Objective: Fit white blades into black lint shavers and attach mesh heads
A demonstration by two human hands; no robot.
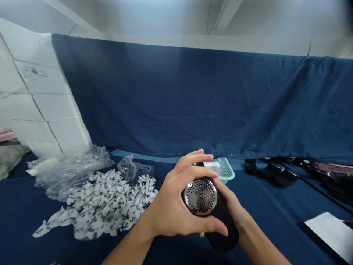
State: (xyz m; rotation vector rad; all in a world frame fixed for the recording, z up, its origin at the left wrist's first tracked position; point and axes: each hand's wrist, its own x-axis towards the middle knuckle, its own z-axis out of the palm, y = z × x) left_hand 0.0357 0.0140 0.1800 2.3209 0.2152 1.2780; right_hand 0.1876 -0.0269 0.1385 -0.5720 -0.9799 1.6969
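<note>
Above the blue cloth, both hands hold a black fabric shaver (225,232) whose round, shiny metal head is perforated and faces me. My left hand (176,200) is wrapped round the head, fingers over the top edge and thumb below. Gripping the body from the right and behind is my right hand (233,206); most of its fingers are hidden by the shaver. Just beyond the hands stands a light blue plastic basket (228,170), partly covered by my left fingers, with something silvery white and black showing at it.
On the left lies a heap of small white-and-grey pieces (107,206) beside crumpled clear plastic (74,169). White boxes (57,106) are stacked behind. Black items (275,173) and a white sheet (331,233) lie right. A dark blue curtain (193,99) hangs across the back.
</note>
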